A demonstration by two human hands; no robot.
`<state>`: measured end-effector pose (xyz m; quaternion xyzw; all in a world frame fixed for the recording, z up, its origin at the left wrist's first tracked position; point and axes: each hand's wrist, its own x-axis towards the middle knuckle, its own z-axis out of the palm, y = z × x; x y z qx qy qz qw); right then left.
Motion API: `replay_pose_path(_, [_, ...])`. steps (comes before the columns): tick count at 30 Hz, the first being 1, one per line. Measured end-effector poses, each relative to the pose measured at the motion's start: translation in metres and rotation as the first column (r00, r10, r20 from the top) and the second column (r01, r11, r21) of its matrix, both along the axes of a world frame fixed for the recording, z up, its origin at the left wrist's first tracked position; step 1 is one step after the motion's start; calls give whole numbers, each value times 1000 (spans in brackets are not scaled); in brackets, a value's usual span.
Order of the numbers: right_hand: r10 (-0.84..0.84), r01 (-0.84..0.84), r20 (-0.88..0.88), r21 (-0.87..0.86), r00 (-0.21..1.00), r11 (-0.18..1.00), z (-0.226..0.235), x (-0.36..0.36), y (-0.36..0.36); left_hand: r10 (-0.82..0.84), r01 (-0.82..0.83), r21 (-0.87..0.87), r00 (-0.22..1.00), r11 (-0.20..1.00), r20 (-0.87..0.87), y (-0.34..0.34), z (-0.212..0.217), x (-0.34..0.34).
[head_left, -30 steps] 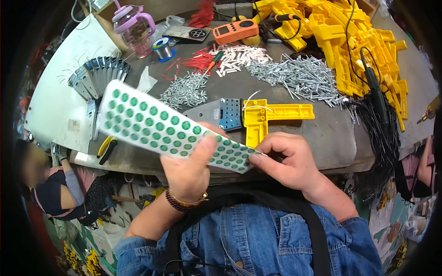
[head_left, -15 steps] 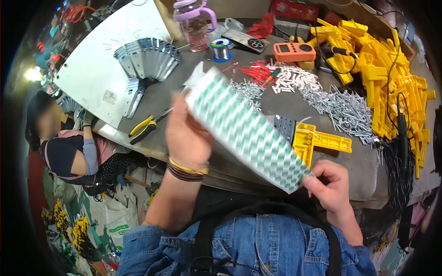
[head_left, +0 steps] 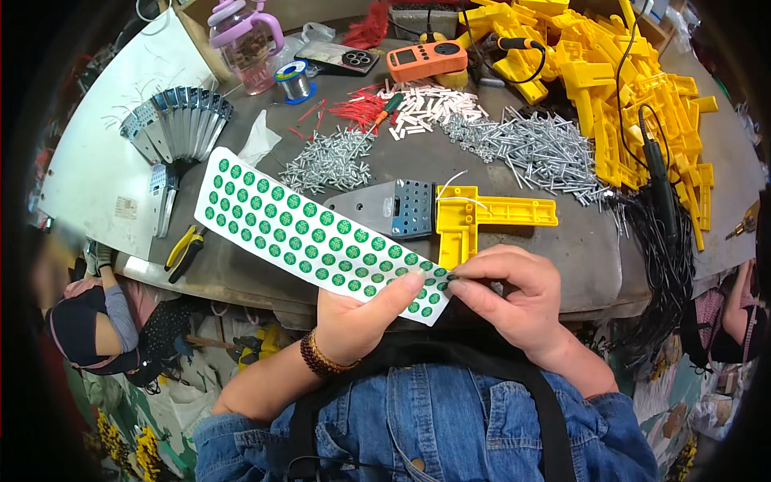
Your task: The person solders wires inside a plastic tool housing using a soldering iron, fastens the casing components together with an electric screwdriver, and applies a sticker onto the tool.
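Your left hand (head_left: 359, 317) grips the near end of a long white sticker sheet (head_left: 313, 234) covered in rows of round green dots, thumb pressed flat on top, while your right hand (head_left: 514, 293) pinches at the sheet's corner at 6 o'clock, fingertips closed on a dot at its edge. The glossy sheet slants away from you toward 10 o'clock, hovering over the grey worktable (head_left: 562, 249). Just beyond your hands, at the centre, lies a yellow plastic T-shaped part (head_left: 482, 218) with a white wire looped on it, touching a grey perforated metal plate (head_left: 387, 209). Further out, loose heaps of shiny metal pins (head_left: 530, 145) spread toward 1 o'clock, with a smaller pile (head_left: 329, 159) toward 11 o'clock and red and white sleeves (head_left: 401, 108) between them. At 10 o'clock, flat steel brackets (head_left: 178, 120) fan out on a white board (head_left: 96, 161), yellow-handled pliers (head_left: 183, 251) below them. At the far edge stand an orange meter (head_left: 426, 58), a spool of solder (head_left: 293, 80), and a clear pink-lidded jug (head_left: 245, 44); I cannot tell what it contains. A jumble of yellow moulded parts (head_left: 626, 88) fills 2 o'clock.
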<state>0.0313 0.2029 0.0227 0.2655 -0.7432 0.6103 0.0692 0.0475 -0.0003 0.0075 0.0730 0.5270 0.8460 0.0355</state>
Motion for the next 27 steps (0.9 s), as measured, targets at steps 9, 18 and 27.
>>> replay_pose_path(9, [-16,85,-385,163,923,983,-6,-12,-7,24,-22,-22,996,1000,87,-4,-1,1])
replay_pose_path(18, [-175,175,-85,-9,981,985,-1,2,15,217,-206,-196,976,959,32,-32,11,-12])
replay_pose_path(27, [-60,97,-311,106,948,990,12,-3,-18,40,-39,35,999,999,-36,-5,15,9])
